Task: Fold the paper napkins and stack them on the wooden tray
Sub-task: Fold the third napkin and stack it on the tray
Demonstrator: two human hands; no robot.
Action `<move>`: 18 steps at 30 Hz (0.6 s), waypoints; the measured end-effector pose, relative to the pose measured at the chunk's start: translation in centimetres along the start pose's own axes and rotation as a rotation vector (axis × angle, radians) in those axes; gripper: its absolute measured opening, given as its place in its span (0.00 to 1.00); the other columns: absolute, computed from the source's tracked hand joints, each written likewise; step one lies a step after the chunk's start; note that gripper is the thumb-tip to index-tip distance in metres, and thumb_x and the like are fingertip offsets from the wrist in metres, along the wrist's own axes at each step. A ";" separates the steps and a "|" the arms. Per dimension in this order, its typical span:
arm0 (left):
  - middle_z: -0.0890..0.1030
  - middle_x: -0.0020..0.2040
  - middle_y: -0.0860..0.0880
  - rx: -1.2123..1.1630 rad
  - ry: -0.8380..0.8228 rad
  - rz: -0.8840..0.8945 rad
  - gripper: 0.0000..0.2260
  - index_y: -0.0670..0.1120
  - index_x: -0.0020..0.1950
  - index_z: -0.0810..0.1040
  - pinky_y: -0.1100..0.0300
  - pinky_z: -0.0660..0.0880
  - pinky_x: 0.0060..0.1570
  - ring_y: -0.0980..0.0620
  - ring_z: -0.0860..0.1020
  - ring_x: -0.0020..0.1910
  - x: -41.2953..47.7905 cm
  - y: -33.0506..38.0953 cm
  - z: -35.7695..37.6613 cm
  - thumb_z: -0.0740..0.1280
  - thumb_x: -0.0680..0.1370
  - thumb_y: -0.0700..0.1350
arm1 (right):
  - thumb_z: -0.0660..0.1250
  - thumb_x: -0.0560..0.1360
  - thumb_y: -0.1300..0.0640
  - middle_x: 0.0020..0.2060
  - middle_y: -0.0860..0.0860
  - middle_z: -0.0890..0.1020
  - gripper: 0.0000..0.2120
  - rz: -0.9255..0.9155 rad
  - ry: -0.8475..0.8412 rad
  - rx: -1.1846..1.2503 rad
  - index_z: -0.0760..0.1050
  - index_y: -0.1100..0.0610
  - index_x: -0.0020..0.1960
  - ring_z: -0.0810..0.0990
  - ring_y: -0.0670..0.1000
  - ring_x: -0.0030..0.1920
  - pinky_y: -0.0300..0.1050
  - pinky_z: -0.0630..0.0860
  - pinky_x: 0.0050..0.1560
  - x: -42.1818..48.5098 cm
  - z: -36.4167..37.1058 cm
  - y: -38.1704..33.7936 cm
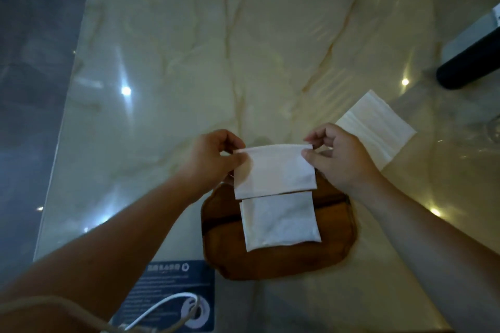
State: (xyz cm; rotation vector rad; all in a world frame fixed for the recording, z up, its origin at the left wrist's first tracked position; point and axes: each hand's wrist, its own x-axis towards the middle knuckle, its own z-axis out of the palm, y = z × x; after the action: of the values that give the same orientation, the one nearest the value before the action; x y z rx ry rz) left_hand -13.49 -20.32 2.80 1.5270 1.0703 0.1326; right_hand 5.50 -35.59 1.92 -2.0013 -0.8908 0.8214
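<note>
A folded white napkin [274, 170] hangs above the far edge of the brown wooden tray [281, 259]. My left hand [213, 154] pinches its top left corner and my right hand [341, 154] pinches its top right corner. Below it, another folded napkin [280, 222] lies flat on the tray. An unfolded napkin pile [376, 127] rests on the marble table to the right of my right hand.
A dark cylindrical object [470, 62] lies at the table's right edge. A blue printed card [162, 295] with a white cable [162, 308] sits at the near left. The glossy marble table [216, 62] extends far ahead; its left edge drops to the floor.
</note>
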 end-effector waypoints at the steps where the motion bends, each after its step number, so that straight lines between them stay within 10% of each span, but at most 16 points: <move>1: 0.81 0.40 0.46 0.008 -0.006 0.002 0.04 0.43 0.42 0.78 0.61 0.77 0.23 0.53 0.81 0.27 -0.7 -0.6 0.4 0.70 0.73 0.35 | 0.72 0.71 0.57 0.42 0.47 0.80 0.09 0.016 0.000 -0.020 0.74 0.44 0.43 0.81 0.50 0.35 0.39 0.77 0.38 -0.9 0.2 0.3; 18: 0.71 0.43 0.61 0.508 -0.137 0.193 0.14 0.61 0.44 0.70 0.69 0.71 0.34 0.62 0.73 0.39 -4.8 -6.7 2.7 0.70 0.72 0.43 | 0.70 0.71 0.54 0.41 0.42 0.76 0.09 0.027 -0.017 -0.382 0.71 0.43 0.43 0.74 0.42 0.34 0.33 0.65 0.31 -7.7 2.2 3.4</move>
State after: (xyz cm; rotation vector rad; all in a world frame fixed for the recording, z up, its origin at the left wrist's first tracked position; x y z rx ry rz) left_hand -18.13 -26.42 -1.35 2.0644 0.8831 -0.1212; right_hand 0.62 -42.42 -0.16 -2.3408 -1.0977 0.7237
